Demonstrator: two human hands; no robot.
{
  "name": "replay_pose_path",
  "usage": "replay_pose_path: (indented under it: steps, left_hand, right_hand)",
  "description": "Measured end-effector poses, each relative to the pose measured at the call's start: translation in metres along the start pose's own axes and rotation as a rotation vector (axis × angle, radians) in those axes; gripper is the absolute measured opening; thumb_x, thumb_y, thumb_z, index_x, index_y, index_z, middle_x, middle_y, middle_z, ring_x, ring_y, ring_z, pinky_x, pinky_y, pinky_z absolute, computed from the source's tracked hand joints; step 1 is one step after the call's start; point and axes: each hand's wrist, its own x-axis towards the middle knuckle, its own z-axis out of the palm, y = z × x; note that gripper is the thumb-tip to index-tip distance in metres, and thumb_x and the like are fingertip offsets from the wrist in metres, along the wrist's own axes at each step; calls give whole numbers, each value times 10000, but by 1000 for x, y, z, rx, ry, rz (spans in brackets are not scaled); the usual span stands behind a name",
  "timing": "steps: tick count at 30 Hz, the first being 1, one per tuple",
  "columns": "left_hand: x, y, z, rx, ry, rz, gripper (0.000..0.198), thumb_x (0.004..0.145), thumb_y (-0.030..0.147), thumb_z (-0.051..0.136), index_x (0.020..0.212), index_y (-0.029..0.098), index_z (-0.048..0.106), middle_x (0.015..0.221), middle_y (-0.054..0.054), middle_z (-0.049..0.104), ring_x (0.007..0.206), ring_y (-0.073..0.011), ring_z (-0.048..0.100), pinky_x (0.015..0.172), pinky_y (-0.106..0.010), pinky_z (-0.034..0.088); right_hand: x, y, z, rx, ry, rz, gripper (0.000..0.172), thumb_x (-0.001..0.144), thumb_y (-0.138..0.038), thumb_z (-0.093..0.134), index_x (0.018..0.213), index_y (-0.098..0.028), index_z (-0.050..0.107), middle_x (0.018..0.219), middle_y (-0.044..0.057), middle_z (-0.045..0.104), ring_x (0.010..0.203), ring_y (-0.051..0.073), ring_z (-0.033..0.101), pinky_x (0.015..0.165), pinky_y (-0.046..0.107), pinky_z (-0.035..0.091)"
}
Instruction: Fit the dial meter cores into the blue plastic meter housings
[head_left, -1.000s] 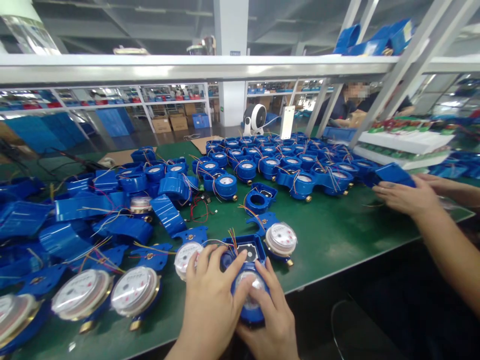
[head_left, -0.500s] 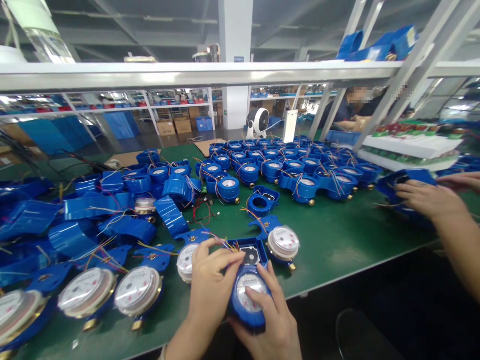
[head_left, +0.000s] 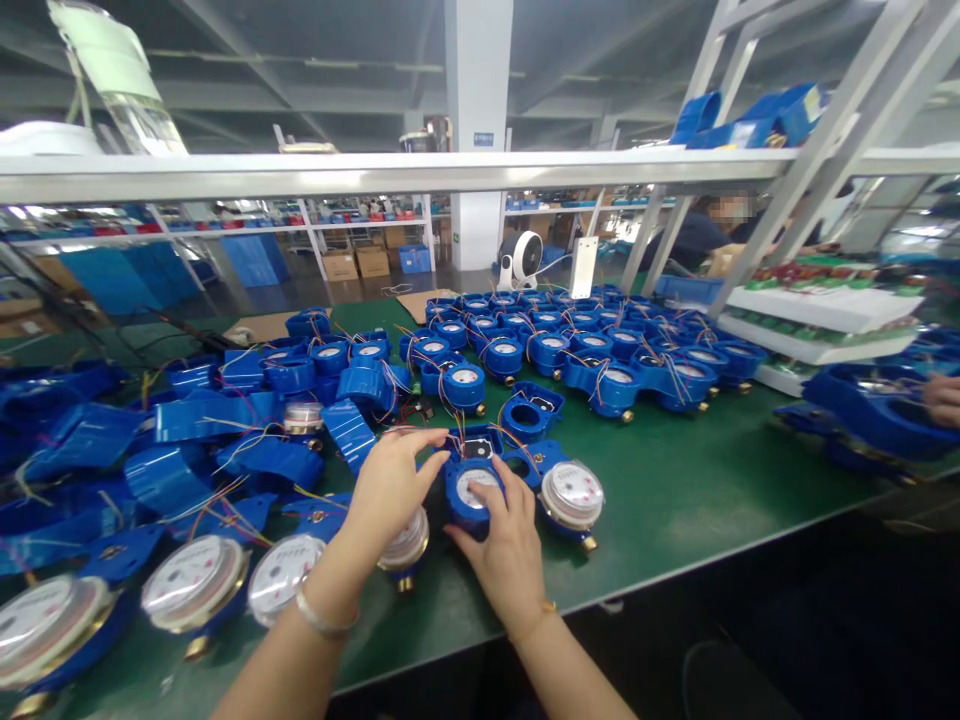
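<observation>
A blue-cased water meter (head_left: 466,508) with a round white dial rests on the green bench in front of me. My right hand (head_left: 504,545) grips it, thumb at its near left side and fingers over the dial and right side. My left hand (head_left: 386,485) is at its upper left, by the thin coloured wires; thumb and fingers are stretched out with a gap between them. The meter's rear compartment (head_left: 480,450) is open and shows a dark part inside. An uncased meter (head_left: 574,492) lies to the right, and another (head_left: 405,545) is partly hidden under my left wrist.
Blue casings (head_left: 225,415) with loose wires crowd the left. Rows of cased meters (head_left: 551,345) stand at the back, with an empty casing (head_left: 529,410) nearer. A co-worker's hand (head_left: 943,400) is at far right beside blue casings (head_left: 877,410). A white shelf (head_left: 375,175) spans above.
The water meter and both hands have moved away from the bench edge, farther onto the bench. My left fingers have spread from a pinch at the compartment. The co-worker's hands have shifted right.
</observation>
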Motion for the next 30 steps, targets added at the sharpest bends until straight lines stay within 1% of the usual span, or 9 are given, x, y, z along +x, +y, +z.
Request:
replay_pose_path:
  steps: [3, 6, 9, 12, 15, 17, 21, 26, 30]
  left_hand:
    - [-20, -9, -6, 24, -25, 48, 267, 861, 301, 606, 1100, 224, 698, 1119, -66, 715, 1098, -265, 607, 1020, -463, 462]
    - [-54, -19, -7, 31, -11, 57, 288, 875, 324, 580, 1141, 258, 671, 1215, -56, 670, 1173, -261, 561, 1045, -479, 453]
    - [-89, -27, -2, 82, 75, 23, 367, 901, 340, 536, 1265, 304, 572, 1408, -53, 522, 1289, -264, 466, 1075, -523, 420]
    - [-111, -33, 9, 134, 147, -53, 471, 896, 353, 547, 1355, 297, 461, 1508, -82, 381, 1357, -291, 386, 1095, -569, 380]
    - [-117, -39, 22, 77, 124, -150, 529, 887, 341, 562, 1385, 282, 395, 1537, -101, 313, 1380, -294, 362, 1107, -561, 369]
    - [-115, -44, 30, 11, 108, -184, 595, 861, 325, 604, 1400, 275, 357, 1499, -110, 366, 1361, -283, 390, 1111, -542, 371]
    - [-108, -54, 38, -47, 114, -159, 768, 772, 322, 707, 1428, 262, 311, 1383, -110, 492, 1295, -286, 460, 1101, -527, 388]
    - [-104, -54, 35, -24, 122, -125, 685, 776, 323, 694, 1383, 230, 392, 1323, -117, 534, 1240, -292, 499, 1072, -512, 409]
    - [-108, -48, 31, -4, 119, -125, 650, 784, 325, 695, 1356, 219, 406, 1278, -118, 550, 1194, -293, 519, 1046, -517, 427]
  right_hand:
    - [12, 3, 12, 18, 9, 18, 532, 667, -194, 835, 1128, -237, 574, 1451, 105, 425, 1253, 325, 445, 1024, 513, 463]
    - [25, 11, 20, 54, 14, 19, 519, 667, -197, 831, 1121, -240, 584, 1462, 97, 422, 1258, 318, 457, 1035, 502, 457]
    - [38, 18, 26, 90, 7, 8, 508, 655, -206, 837, 1100, -235, 593, 1447, 105, 443, 1273, 315, 464, 1052, 500, 443]
    - [49, 22, 31, 108, -26, 8, 505, 641, -211, 846, 1079, -229, 597, 1439, 110, 451, 1291, 307, 460, 1070, 499, 425]
    - [59, 23, 35, 120, -58, 9, 517, 626, -204, 857, 1069, -210, 592, 1449, 128, 435, 1298, 304, 456, 1080, 493, 414]
    - [65, 23, 39, 129, -69, 9, 517, 625, -203, 858, 1067, -200, 590, 1452, 139, 428, 1299, 304, 458, 1082, 489, 411]
    - [73, 24, 47, 133, -68, 16, 524, 613, -192, 861, 1060, -196, 589, 1466, 145, 407, 1315, 305, 446, 1095, 483, 401]
    - [77, 24, 55, 112, -59, 43, 544, 635, -205, 846, 1107, -197, 577, 1497, 146, 362, 1336, 316, 426, 1099, 480, 409]
    - [59, 13, 50, 94, -69, 82, 676, 705, -152, 768, 1314, -189, 476, 1571, 159, 220, 1410, 317, 322, 1106, 468, 417]
